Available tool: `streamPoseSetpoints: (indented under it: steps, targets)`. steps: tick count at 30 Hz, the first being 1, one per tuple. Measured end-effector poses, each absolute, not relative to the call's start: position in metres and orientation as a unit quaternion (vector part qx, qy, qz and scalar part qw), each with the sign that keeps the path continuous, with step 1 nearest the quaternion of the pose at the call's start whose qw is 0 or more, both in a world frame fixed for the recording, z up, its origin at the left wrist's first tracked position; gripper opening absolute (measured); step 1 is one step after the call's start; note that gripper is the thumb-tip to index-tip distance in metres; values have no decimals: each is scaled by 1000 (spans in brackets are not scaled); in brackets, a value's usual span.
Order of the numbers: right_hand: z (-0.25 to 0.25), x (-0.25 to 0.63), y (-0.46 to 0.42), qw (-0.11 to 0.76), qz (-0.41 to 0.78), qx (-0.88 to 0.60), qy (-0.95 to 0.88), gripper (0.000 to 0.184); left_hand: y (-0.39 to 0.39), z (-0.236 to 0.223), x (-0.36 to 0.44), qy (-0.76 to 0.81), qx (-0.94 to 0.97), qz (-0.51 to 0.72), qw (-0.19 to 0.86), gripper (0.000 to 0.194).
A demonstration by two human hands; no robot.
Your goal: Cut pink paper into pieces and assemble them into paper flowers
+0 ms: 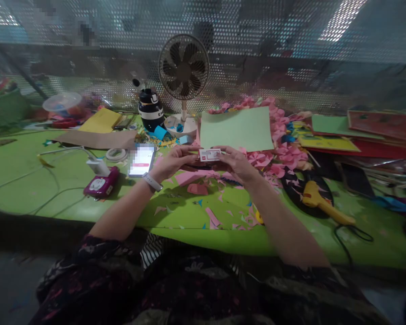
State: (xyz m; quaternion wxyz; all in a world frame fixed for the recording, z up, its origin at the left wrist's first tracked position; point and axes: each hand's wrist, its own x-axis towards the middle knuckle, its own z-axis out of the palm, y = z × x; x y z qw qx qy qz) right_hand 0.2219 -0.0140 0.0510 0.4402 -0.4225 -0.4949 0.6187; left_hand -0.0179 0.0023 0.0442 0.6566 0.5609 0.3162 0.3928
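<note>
Between my two hands is a small white box with dark print and a red mark on its face. My left hand grips its left end, a pale watch band around the wrist. The right end is pinched by the fingers of my right hand. Below and around the hands, pink paper scraps lie on the green table. Just beyond the box rests a light green paper sheet. A phone with a lit screen lies left of my left hand.
A fan and a dark jug stand at the back. Pink paper flowers are heaped behind the green sheet. On the right lies a yellow glue gun with its cord. A purple extension socket with cables sits at left.
</note>
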Motion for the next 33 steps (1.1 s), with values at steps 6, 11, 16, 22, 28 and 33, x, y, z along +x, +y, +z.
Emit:
streamPoseSetpoints:
  steps: [6, 11, 16, 22, 28, 33]
  targets:
    - [48, 218, -14, 446, 604, -427, -503, 21, -5, 51, -11, 362, 572, 399, 618, 42]
    - [47, 219, -13, 454, 603, -424, -501, 19, -7, 51, -8, 363, 562, 434, 604, 38]
    - [44, 221, -11, 453, 587, -430, -515, 23, -6, 48, -7, 340, 561, 436, 616, 33]
    - [44, 218, -14, 437, 554, -426, -566, 29, -6, 38, -3, 366, 603, 428, 565, 49]
    - [43, 224, -9, 486, 563, -423, -519, 29, -5, 39, -7, 289, 585, 444, 614, 35]
    - [41, 228, -4, 486, 595, -420, -483, 30, -4, 37, -6, 253, 574, 461, 627, 37]
